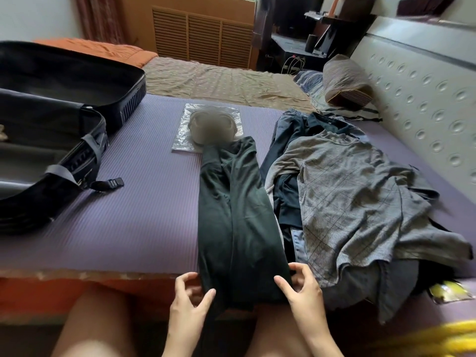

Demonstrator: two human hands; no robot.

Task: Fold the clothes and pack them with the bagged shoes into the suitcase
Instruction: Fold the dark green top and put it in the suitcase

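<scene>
1. In hand: a long dark green garment (237, 215) lies as a narrow strip on the purple ribbed mat (144, 215) covering the bed (219, 81). Its far end overlaps the clear plastic bag of shoes (180, 135), and its near end hangs over the mat's edge.
2. Grip: the left hand (189, 297) and right hand (300, 287) flank that near end, thumbs on the fabric and fingers curled at either edge. From this angle I cannot tell whether either grip has closed on cloth.
3. Done: this piece looks folded lengthwise only, so the crosswise folds remain.
4. Left: the heap at the right, a grey checked top (355, 202) over dark and denim pieces, lies unfolded.
5. The black soft-sided suitcase (128, 104) lies open at the left, well apart from the garment. No clothes show in the part in view, and the shoes are still outside it. I judge the task barely begun.
</scene>
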